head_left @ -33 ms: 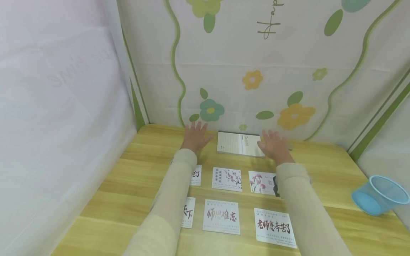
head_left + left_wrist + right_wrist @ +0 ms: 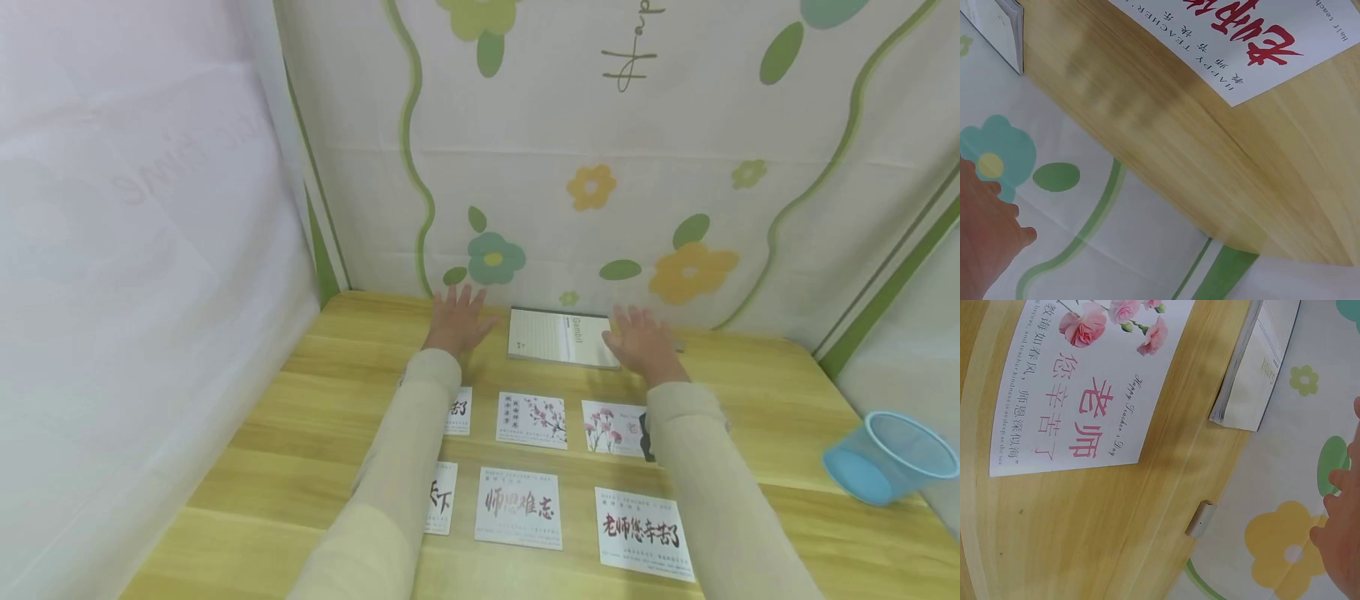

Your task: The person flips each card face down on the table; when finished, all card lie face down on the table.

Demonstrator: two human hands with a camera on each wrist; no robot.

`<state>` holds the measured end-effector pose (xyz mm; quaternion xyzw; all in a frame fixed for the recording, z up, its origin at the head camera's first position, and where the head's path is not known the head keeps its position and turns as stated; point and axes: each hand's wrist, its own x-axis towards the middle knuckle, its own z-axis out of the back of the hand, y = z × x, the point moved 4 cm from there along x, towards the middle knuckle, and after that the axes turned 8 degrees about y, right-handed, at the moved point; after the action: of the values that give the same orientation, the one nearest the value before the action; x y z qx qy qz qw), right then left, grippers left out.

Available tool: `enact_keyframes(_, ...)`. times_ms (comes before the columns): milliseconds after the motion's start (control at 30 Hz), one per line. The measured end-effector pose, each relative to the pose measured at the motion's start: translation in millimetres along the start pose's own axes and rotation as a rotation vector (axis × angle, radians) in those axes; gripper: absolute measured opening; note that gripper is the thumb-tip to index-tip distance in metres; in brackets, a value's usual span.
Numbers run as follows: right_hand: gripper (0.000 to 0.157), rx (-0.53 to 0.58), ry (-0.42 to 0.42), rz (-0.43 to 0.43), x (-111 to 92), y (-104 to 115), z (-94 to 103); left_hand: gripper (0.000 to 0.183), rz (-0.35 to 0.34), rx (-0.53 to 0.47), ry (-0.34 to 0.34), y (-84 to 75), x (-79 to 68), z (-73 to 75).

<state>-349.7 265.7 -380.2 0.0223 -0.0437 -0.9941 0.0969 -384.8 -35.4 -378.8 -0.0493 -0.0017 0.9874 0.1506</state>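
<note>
My left hand (image 2: 456, 323) is held over the back of the table, fingers spread, with nothing in it. To its right lies a white pad (image 2: 558, 337) marked "Gambit", against the back curtain. Above the pad's right end is my right hand (image 2: 643, 342), its fingers also extended and holding nothing. Both hands show only partly at the edges of the wrist views. Printed greeting cards lie in two rows nearer me, among them a plum-blossom card (image 2: 532, 421) and a carnation card (image 2: 1085, 394). My left sleeve hides parts of the left cards; the right sleeve covers the carnation card's edge.
A blue translucent cup-shaped bin (image 2: 888, 458) lies tipped at the table's right edge. A small whitish cylinder (image 2: 1200, 519) sits by the back edge, right of the pad. A flower-print curtain (image 2: 540, 183) rises behind the table, with white cloth (image 2: 150, 333) on the left.
</note>
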Motion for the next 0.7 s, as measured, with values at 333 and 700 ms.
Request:
enact_keyframes(333, 0.062, -0.027, -0.020, 0.016, 0.3, 5.5, 1.1, 0.070, -0.001, -0.024, -0.031, 2.0, -6.0, 3.0)
enact_keyframes(700, 0.060, 0.009, -0.036, 0.026, -3.8, 3.0, -0.2, 0.070, -0.014, -0.075, -0.064, 2.9, -1.4, -3.4)
